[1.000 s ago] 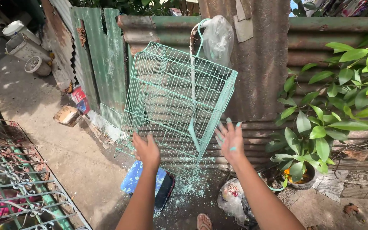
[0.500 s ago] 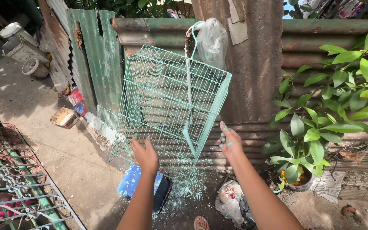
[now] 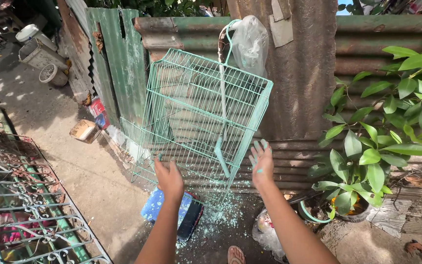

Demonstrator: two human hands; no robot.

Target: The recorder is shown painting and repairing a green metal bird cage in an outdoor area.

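Note:
A mint-green wire cage [image 3: 199, 112] hangs tilted from a hook on the rusty corrugated metal fence [image 3: 308, 88]. My left hand [image 3: 168, 176] grips the wires at the cage's lower left edge. My right hand [image 3: 262, 161] is raised beside the cage's lower right corner, fingers apart and tipped with green paint, holding nothing. A green rod [image 3: 223, 122] hangs down the front of the cage. A clear plastic bag [image 3: 250, 41] hangs at the top of the hook.
Green paint flecks [image 3: 221, 215] cover the ground under the cage, beside a blue pad [image 3: 172, 215]. A potted leafy plant [image 3: 367, 161] stands right. An ornate metal grille [image 3: 20, 200] lies left. A plastic bag [image 3: 267, 230] sits by my sandalled foot [image 3: 235, 254]. Boxes and buckets stand far left.
My right hand turned from edge-on to fingers spread near the cage corner. The cage swung slightly right. My left hand kept its hold.

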